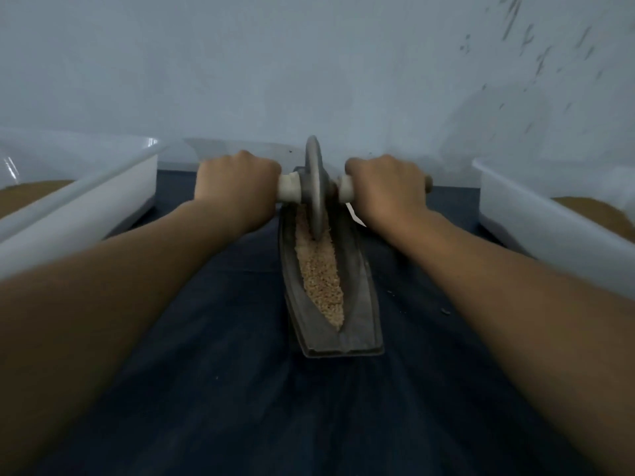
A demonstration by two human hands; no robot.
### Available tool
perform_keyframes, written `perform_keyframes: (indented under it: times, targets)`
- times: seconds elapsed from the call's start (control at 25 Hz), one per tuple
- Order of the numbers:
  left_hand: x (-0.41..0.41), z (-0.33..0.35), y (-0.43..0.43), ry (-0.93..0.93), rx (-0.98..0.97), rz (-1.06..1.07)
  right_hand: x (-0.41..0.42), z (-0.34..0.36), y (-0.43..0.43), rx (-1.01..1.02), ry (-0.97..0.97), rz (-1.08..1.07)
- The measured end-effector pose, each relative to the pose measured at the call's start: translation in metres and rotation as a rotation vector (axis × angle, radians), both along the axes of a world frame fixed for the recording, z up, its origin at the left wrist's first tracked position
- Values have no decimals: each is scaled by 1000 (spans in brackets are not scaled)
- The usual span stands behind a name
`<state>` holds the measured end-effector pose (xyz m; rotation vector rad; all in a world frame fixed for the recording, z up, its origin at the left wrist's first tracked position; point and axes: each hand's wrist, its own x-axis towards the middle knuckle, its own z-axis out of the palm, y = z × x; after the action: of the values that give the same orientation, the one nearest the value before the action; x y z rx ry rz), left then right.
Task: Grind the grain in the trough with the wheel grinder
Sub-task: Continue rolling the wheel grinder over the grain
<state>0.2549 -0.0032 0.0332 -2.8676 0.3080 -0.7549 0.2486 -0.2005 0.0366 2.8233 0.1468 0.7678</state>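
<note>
Metal wheel grinder (314,187) stands upright in the trough (330,304) on its grain (321,280), towards the far end; left hand (237,187) and right hand (386,185) each wrap a pale axle handle, likely so pressure stays even on both sides

Dark blue cloth (213,389) covers the tabletop, w/ a few pale specks (445,311) on its R side. White tub (86,207) at L edge, another tub (515,207) at R. Each has brown stuff (591,211) inside, poss. flour, too blurred to tell. Pale wall (275,63) behind, dark flecks (536,56) upper R.
</note>
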Motion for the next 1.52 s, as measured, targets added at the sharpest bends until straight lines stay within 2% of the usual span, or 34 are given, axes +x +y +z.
perform_keyframes:
  times: [0.12, 0.28, 0.36, 0.44, 0.56, 0.68, 0.76, 0.88, 0.96, 1.04, 1.16, 1.24, 1.36, 1.44, 1.52]
  targets:
    - [-29, -10, 18, 0, 27, -101, -35, 0, -12, -70, 3, 114]
    - [-69, -15, 45, -232, 103, -325, -90, -13, -42, -105, -154, 320]
    - [-61, -19, 39, -206, 135, -258, -83, -19, -42, -86, -190, 290]
    - [-36, -19, 23, -165, 140, -102, -52, -23, -26, -43, -212, 160]
    - [4, 6, 0, -21, 49, 16, -5, -7, -6, 129, -19, 21]
    - [-9, 7, 4, 54, 82, -55, -19, -2, -16, 78, 99, 65]
    - [-34, -7, 26, 15, 91, -190, -54, -12, -27, -61, -61, 192]
    - [-55, -12, 45, -116, 96, -351, -82, -14, -43, -69, -179, 299]
    - [-44, -16, 37, -152, 151, -273, -71, -21, -40, -63, -198, 253]
    - [-18, -12, 19, -118, 134, -116, -36, -23, -26, -24, -190, 97]
    - [9, 14, -3, 33, 51, 33, 2, -6, -12, 141, 13, -3]
    - [0, 15, -1, 54, 68, -11, -6, -2, -17, 73, 62, 42]
    - [-47, -11, 32, -18, 69, -201, -62, -12, -34, -108, -156, 237]
    - [-67, -18, 49, -137, 54, -311, -88, -16, -44, -104, -232, 311]
    - [-58, -15, 44, -216, 94, -299, -84, -20, -47, -74, -200, 284]
